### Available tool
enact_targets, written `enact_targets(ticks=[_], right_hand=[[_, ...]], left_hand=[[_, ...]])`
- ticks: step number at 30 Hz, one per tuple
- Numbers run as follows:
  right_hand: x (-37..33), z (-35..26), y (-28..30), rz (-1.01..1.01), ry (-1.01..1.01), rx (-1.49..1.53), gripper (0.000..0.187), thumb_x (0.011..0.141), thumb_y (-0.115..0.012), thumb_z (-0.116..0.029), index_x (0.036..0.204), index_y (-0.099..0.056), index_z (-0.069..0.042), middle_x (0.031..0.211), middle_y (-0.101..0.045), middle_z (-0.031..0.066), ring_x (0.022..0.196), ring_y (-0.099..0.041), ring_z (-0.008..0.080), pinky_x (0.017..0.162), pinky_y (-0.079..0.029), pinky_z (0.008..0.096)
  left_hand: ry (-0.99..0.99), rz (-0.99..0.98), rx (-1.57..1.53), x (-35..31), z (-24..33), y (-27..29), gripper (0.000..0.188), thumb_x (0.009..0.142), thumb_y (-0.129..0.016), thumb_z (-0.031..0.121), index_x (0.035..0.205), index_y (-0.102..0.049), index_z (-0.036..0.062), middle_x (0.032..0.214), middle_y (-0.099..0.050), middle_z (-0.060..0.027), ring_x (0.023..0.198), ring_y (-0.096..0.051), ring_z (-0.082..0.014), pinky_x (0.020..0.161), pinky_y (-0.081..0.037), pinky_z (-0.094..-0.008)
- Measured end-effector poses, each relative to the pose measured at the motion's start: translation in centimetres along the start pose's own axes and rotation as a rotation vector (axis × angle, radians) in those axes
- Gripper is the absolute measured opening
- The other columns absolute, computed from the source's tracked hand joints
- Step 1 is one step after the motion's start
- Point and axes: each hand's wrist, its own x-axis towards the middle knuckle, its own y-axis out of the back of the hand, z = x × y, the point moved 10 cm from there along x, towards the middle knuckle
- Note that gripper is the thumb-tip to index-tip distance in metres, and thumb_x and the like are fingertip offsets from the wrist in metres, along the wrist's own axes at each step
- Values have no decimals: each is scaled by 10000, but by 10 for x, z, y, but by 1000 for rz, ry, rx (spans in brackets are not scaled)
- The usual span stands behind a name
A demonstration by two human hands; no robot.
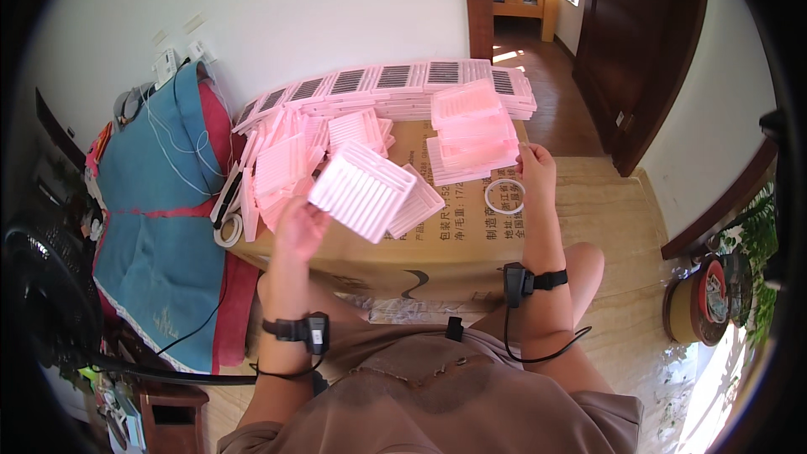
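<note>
My left hand (301,227) is closed on the corner of a pale pink ridged plastic tray (363,193), tilted above the cardboard box (471,223). On the right, the closed fingers of my right hand (536,166) are at the edge of a stack of translucent pink trays or lids (475,136); whether they pinch one piece is too small to tell. A heap of loose pink ridged trays (282,164) lies at the left of the box. Another pink tray (418,206) sits partly behind the held one. Below my right hand is a white ring (504,197).
Along the box's far edge runs a long row of stacked pink trays with dark strips (378,80). A white coil (229,231) hangs at the left corner. A blue-covered seat (160,244) stands left, a dark door (635,42) and a plant pot (698,303) right.
</note>
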Motion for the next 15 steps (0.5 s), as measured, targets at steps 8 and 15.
enact_targets(ticks=[8,15], right_hand=[[14,-9,23,69,29,-119,249,981,-667,-245,1116,-667,-36,916,-628,-24,793,-522,56,702,-427,222],[37,-17,6,-16,-154,-221,635,925,-681,-536,1261,-621,0,1110,-637,44,1015,-562,140,892,-449,310]], left_hand=[[190,71,399,51,-92,-12,304,975,-625,227,1166,-639,-9,1092,-700,-113,952,-673,-208,843,-564,-323],[-521,81,1145,44,-17,-72,381,971,-662,305,1197,-670,-1,1108,-712,-80,945,-659,-203,881,-517,-309]])
